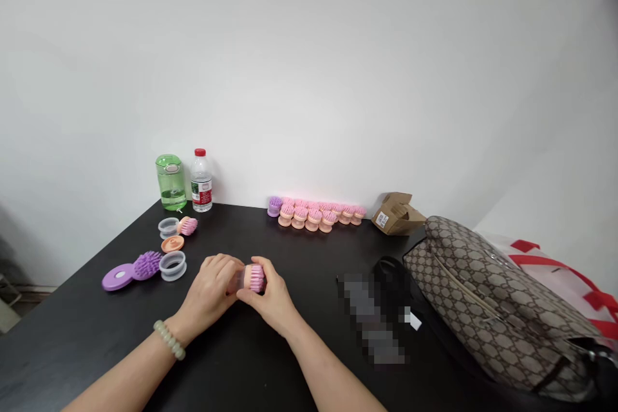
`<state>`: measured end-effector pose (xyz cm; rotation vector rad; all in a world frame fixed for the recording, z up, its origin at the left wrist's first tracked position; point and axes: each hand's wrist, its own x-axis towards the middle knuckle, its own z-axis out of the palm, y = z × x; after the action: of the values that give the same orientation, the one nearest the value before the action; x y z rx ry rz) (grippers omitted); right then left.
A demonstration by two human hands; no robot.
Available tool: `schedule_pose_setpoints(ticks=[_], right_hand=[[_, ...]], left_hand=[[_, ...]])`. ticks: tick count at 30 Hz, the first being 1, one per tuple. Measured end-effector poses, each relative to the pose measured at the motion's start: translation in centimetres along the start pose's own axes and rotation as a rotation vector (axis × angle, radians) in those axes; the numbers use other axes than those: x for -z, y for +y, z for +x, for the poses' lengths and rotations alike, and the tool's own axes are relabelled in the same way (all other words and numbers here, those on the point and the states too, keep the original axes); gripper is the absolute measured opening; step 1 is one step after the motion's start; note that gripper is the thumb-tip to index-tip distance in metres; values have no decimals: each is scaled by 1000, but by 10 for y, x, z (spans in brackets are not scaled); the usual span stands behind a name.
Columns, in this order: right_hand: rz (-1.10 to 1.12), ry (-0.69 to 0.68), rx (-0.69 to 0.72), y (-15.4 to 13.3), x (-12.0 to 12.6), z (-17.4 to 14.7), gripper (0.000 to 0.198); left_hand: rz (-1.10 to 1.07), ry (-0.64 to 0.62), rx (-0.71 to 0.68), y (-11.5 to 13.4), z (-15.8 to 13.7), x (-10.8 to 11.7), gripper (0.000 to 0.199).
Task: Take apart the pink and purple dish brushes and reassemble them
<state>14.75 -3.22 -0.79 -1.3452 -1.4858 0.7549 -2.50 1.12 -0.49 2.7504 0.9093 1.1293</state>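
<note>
While both forearms reach in from the near side, a small pink-bristled brush (256,277) sits tipped on its side between the two hands, bristles toward the table's right edge. The right hand (276,299) has it in a narrow grip, forefinger over the top and thumb below. The left hand (210,286), with a beaded bracelet (168,340) at its wrist, is curled about a clear piece (236,280) at the brush's peach base. Both are above the middle of the black table (232,370).

Toward the left edge lie a purple hairbrush (130,272), a clear ring (172,266), a peach disc (172,244), and farther back a second ring (168,229) beside another pink brush (188,226). A green jug (171,183) and a red-capped bottle (201,185) stand by the back left corner. Along the back edge, against the white wall (309,64), pink brushes (313,217) crowd in rows, with a purple one (275,206) at their left end. A cardboard box (396,219) rests past their right end; nearer the right side slumps a patterned bag (492,296), a red-strapped bag (531,261) behind it.

The left fingers hide most of the clear piece, and I cannot tell whether the brush touches the table. A blurred patch (371,322) covers something left of the patterned bag; the table's near edge is out of view.
</note>
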Motion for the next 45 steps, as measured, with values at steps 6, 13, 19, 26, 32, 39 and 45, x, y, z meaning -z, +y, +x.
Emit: schedule_pose_setpoints(ticks=[6, 13, 19, 26, 32, 39, 45], right_hand=[[-54, 22, -7, -3, 1, 1, 39], [-62, 22, 88, -4, 5, 2, 39], [-25, -33, 249, -9, 21, 5, 36], [-107, 122, 117, 11, 44, 17, 39], [-218, 187, 102, 42, 42, 21, 38], [-324, 156, 353, 36, 35, 14, 55], [-402, 46, 628, 14, 22, 0, 49]], left_hand=[[2, -38, 42, 2, 1, 1, 15], [-42, -78, 200, 6, 3, 1, 21], [-414, -162, 393, -1, 6, 10, 38], [-1045, -158, 642, -11, 6, 18, 53], [-1147, -68, 658, -1, 7, 14, 56], [-1169, -3, 703, 3, 7, 13, 53], [-1208, -44, 614, 5, 6, 10, 53]])
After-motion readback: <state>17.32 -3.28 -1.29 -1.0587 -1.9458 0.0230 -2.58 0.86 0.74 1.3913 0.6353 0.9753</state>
